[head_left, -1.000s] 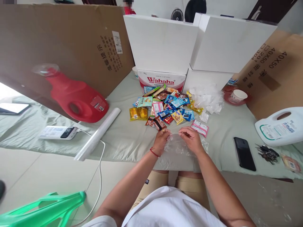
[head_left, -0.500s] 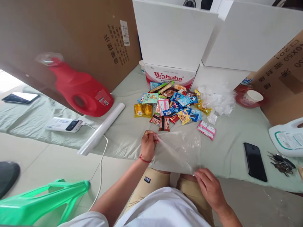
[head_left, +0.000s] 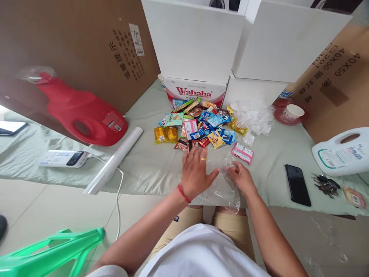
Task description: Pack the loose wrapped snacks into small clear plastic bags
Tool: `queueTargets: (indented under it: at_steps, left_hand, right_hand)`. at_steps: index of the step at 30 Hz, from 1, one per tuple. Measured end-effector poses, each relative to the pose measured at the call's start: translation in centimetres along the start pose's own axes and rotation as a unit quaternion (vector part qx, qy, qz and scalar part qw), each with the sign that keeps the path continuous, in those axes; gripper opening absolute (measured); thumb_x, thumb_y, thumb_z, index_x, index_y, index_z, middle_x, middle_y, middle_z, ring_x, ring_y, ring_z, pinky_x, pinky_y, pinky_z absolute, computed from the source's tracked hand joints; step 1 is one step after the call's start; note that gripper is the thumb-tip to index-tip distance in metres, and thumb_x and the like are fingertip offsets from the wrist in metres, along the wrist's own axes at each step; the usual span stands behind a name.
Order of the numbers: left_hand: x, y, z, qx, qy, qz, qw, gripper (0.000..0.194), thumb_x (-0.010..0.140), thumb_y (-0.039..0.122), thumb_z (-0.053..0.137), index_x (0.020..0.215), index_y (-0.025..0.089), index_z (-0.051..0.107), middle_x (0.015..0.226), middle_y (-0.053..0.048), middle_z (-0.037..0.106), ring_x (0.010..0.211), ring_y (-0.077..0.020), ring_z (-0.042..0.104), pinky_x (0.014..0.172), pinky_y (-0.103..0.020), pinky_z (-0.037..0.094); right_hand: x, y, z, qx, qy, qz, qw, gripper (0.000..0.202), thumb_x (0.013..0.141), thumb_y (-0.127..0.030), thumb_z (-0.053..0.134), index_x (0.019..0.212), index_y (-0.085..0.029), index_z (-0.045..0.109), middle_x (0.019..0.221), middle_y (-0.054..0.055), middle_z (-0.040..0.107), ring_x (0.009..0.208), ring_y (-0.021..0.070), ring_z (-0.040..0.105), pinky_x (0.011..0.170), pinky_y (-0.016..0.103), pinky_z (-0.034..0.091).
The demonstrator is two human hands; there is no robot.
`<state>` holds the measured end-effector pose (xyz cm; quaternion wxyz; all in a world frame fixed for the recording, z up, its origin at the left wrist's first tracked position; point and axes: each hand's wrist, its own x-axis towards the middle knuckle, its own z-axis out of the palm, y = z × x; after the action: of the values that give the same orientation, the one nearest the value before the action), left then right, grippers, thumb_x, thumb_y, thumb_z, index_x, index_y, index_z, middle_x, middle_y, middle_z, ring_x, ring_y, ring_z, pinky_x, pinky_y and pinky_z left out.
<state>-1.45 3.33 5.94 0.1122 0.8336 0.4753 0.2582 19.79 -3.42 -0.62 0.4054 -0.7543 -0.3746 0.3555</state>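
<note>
A clear plastic bag (head_left: 220, 192) lies at the table's front edge, its lower end hanging slightly over my knees. My right hand (head_left: 240, 177) is closed on the bag's upper right side, fingertips pinched. My left hand (head_left: 196, 171) is open, fingers spread and pointing away from me, above the bag's left part. Its fingertips reach the front of a pile of wrapped snacks (head_left: 201, 125) and partly cover a brown packet (head_left: 192, 144). A pink-and-white packet (head_left: 242, 153) lies apart from the pile, just beyond my right hand.
Crumpled clear bags (head_left: 253, 115) lie right of the pile, before white boxes (head_left: 193, 42). On the left are a red jug (head_left: 86, 111), a plastic film roll (head_left: 115, 159) and a power bank (head_left: 65, 158). A phone (head_left: 298, 184), keys (head_left: 325, 184) and a white bottle (head_left: 343, 154) sit right.
My left hand has let go of the bag's corner and spread open. My right hand has moved up and away from me, along the bag. The view has shifted slightly to the right.
</note>
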Motion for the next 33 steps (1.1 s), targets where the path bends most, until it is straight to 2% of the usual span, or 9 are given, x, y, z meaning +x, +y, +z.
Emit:
queueTargets:
  at_steps: [3, 5, 10, 17, 20, 22, 25, 28, 33]
  left_hand:
    - [2.3, -0.3, 2.8, -0.029, -0.187, -0.075, 0.979, 0.035, 0.090, 0.046, 0.064, 0.106, 0.016, 0.069, 0.097, -0.013, 0.074, 0.102, -0.0304, 0.067, 0.088, -0.038, 0.047]
    - [2.8, -1.8, 4.1, -0.083, -0.225, -0.118, 0.964, 0.031, 0.097, 0.039, 0.052, 0.082, 0.017, 0.068, 0.077, -0.008, 0.070, 0.079, -0.0224, 0.065, 0.072, -0.031, 0.042]
    - [0.8, -6.0, 4.5, -0.199, -0.041, -0.229, 0.952, 0.035, 0.098, 0.039, 0.043, 0.073, 0.021, 0.059, 0.066, 0.000, 0.059, 0.065, -0.0156, 0.054, 0.063, -0.027, 0.034]
    - [-2.0, -8.2, 3.2, -0.185, 0.063, -0.318, 0.928, 0.017, 0.090, 0.038, 0.053, 0.086, 0.022, 0.058, 0.068, 0.002, 0.056, 0.063, -0.0169, 0.053, 0.062, -0.028, 0.039]
    - [-2.5, -6.9, 1.4, -0.103, 0.208, -0.234, 0.944, 0.013, 0.089, 0.030, 0.056, 0.096, 0.020, 0.059, 0.086, -0.005, 0.063, 0.080, -0.0201, 0.060, 0.075, -0.033, 0.047]
    - [-2.6, -5.3, 0.5, -0.087, 0.221, -0.098, 0.966, 0.008, 0.093, 0.023, 0.052, 0.093, 0.020, 0.060, 0.090, -0.007, 0.065, 0.088, -0.0210, 0.062, 0.082, -0.035, 0.050]
    - [-2.4, -3.2, 1.0, -0.098, 0.048, 0.105, 0.989, 0.021, 0.096, 0.018, 0.046, 0.101, 0.022, 0.067, 0.096, -0.009, 0.071, 0.096, -0.0215, 0.065, 0.088, -0.037, 0.052]
    - [-2.2, -3.0, 3.8, -0.030, -0.108, 0.149, 0.983, 0.032, 0.099, 0.024, 0.045, 0.120, 0.020, 0.069, 0.124, -0.014, 0.071, 0.118, -0.0264, 0.064, 0.102, -0.045, 0.050]
    - [-3.0, -5.5, 6.7, 0.049, -0.126, 0.115, 0.984, 0.044, 0.102, 0.032, 0.045, 0.141, 0.017, 0.061, 0.156, -0.014, 0.052, 0.146, -0.0311, 0.046, 0.119, -0.053, 0.038]
  right_hand:
    - [0.4, -0.4, 1.6, 0.074, -0.020, 0.007, 0.997, 0.049, 0.073, -0.062, 0.071, 0.094, -0.019, 0.067, 0.065, -0.001, 0.062, 0.055, 0.0150, 0.052, 0.051, 0.027, 0.041]
    - [0.2, -0.2, 1.4, 0.120, -0.005, 0.007, 0.993, 0.043, 0.073, -0.060, 0.072, 0.086, -0.020, 0.066, 0.063, -0.003, 0.056, 0.053, 0.0129, 0.046, 0.047, 0.025, 0.036]
    - [-0.3, 1.5, -0.9, 0.159, 0.047, 0.024, 0.986, 0.048, 0.070, -0.065, 0.076, 0.085, -0.021, 0.062, 0.064, -0.004, 0.053, 0.048, 0.0111, 0.042, 0.041, 0.025, 0.030]
    - [0.9, 3.0, -2.2, 0.074, 0.059, 0.023, 0.995, 0.050, 0.074, -0.067, 0.071, 0.089, -0.020, 0.065, 0.059, -0.005, 0.053, 0.047, 0.0120, 0.044, 0.047, 0.026, 0.034]
    - [1.4, 2.9, -2.5, 0.015, 0.044, 0.013, 0.999, 0.045, 0.081, -0.063, 0.066, 0.094, -0.020, 0.066, 0.054, -0.005, 0.053, 0.048, 0.0140, 0.047, 0.051, 0.026, 0.037]
    - [1.4, 2.6, -2.6, -0.010, 0.027, -0.001, 1.000, 0.043, 0.084, -0.062, 0.063, 0.095, -0.020, 0.067, 0.055, -0.004, 0.054, 0.049, 0.0149, 0.049, 0.053, 0.027, 0.039]
    - [1.2, 2.2, -2.8, -0.048, 0.009, -0.044, 0.998, 0.044, 0.086, -0.063, 0.060, 0.092, -0.020, 0.069, 0.065, 0.000, 0.063, 0.057, 0.0167, 0.054, 0.057, 0.028, 0.042]
    - [0.7, 2.6, -3.7, -0.088, 0.005, -0.073, 0.993, 0.045, 0.088, -0.063, 0.057, 0.091, -0.020, 0.071, 0.078, 0.004, 0.070, 0.068, 0.0188, 0.060, 0.062, 0.028, 0.045]
    - [1.1, 4.4, -8.5, -0.190, 0.011, -0.045, 0.981, 0.043, 0.089, -0.059, 0.052, 0.091, -0.022, 0.073, 0.077, 0.004, 0.072, 0.070, 0.0216, 0.064, 0.067, 0.032, 0.047]
